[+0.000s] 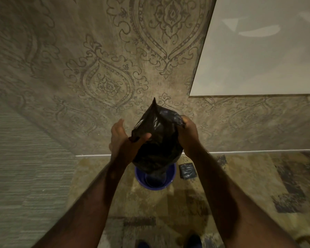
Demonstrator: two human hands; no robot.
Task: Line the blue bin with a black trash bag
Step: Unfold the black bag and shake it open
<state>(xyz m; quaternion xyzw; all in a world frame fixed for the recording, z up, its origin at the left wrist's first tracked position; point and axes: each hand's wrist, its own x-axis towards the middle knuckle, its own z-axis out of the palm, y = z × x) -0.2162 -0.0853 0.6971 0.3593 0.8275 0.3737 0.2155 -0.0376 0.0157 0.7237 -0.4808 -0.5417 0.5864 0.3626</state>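
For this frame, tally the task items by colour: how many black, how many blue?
Black: 2 - the trash bag held in both hands, left hand and right hand, and a folded bag on the carpet.
Blue: 1 - the bin.
Total: 3

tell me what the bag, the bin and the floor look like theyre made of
Black trash bag: thin glossy plastic film, judging by its crinkles and sheen. Blue bin: looks like smooth moulded plastic, with an even, slightly shiny rim. Floor: probably patterned carpet, matte with blotchy patches; the dim light leaves this uncertain.
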